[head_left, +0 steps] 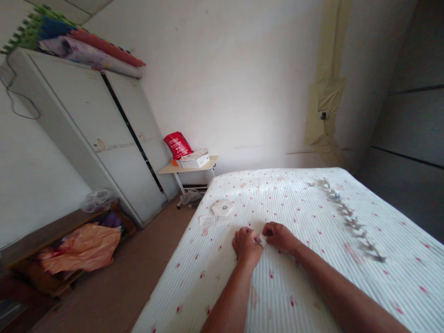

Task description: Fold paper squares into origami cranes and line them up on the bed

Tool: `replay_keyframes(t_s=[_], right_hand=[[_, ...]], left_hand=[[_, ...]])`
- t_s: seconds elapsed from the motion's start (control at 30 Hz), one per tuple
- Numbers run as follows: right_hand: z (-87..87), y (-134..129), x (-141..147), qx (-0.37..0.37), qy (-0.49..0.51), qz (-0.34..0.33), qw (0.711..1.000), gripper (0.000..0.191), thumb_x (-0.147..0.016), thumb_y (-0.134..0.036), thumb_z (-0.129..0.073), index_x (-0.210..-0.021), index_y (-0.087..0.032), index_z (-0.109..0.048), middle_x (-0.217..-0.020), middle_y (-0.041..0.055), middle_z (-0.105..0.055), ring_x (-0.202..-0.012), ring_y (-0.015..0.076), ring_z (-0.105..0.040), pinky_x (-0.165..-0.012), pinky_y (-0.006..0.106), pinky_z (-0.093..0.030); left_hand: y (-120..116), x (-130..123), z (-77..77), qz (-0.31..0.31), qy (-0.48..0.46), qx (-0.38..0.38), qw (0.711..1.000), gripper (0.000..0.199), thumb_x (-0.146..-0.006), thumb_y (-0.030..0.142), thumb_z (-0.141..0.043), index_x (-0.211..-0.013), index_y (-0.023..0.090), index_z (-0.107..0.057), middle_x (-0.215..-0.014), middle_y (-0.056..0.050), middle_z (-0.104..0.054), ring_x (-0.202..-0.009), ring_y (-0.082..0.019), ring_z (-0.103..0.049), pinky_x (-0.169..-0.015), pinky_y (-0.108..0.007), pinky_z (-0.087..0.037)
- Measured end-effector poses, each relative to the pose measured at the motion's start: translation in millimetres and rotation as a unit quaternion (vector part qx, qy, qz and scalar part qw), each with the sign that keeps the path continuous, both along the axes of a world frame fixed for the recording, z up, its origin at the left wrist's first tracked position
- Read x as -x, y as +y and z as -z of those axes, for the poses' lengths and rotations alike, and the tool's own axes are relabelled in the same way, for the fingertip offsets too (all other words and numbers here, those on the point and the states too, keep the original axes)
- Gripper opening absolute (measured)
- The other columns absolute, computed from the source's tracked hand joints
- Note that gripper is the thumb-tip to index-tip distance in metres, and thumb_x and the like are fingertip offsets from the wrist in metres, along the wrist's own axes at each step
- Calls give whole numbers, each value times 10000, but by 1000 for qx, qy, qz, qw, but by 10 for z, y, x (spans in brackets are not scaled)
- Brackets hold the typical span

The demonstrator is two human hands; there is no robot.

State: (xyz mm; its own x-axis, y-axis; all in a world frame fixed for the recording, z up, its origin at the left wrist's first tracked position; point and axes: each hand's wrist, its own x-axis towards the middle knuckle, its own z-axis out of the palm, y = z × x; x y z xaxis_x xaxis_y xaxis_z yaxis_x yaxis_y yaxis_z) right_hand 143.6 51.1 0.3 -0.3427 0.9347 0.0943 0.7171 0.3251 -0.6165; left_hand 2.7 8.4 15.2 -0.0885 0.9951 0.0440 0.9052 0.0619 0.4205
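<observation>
Above the mattress, my left hand (247, 244) and my right hand (277, 237) are close together, fingers curled in a pinch. Between their fingertips is a small pale piece of folded paper (262, 241), mostly hidden by the fingers. Just beyond my left hand lie a printed paper sheet (211, 221) and a white packet (224, 208) with a round dark mark. To the right, several small folded shapes like paper cranes (348, 217) stand in a long row; blur hides their details.
A mattress (277, 291) with a white dotted cover fills the front. Behind its left corner, a small table (166, 170) bears a red bag (177, 144) and a white box (197, 161). Grey cabinets (86, 111) and a low wooden shelf holding an orange bag (85, 247) stand left.
</observation>
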Motion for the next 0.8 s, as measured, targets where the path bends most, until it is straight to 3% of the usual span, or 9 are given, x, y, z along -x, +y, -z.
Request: replay_keyframes(t_s=[0.27, 0.43, 0.8], right_hand=[[-9, 0, 2, 4, -2, 5, 1000, 186, -572, -32, -490, -670, -162, -579, -693, 0, -576, -646, 107, -495, -586, 187, -345], [6, 6, 3, 0, 0, 5, 1000, 170, -579, -46, -497, -670, -164, -578, -688, -1, -573, -643, 108, -494, -587, 191, -347], [5, 10, -8, 0, -1, -2, 1000, 245, -579, -32, -477, -737, -150, -623, -708, 9, -584, -656, 113, -505, -609, 199, -368]], left_hand=[[-12, 22, 3, 7, -2, 3, 1000, 111, -694, 225, -546, -754, 247, -636, -1072, 6, -573, -1046, -178, -482, -892, -308, -329], [-17, -21, -15, -5, 22, -10, 1000, 155, -716, 356, -557, -779, 232, -625, -1059, -14, -574, -1047, -203, -477, -890, -327, -329], [-39, 18, 49, 0, 7, -46, 999, 140, -708, 165, -524, -797, 238, -603, -996, 4, -593, -1016, -182, -489, -860, -305, -328]])
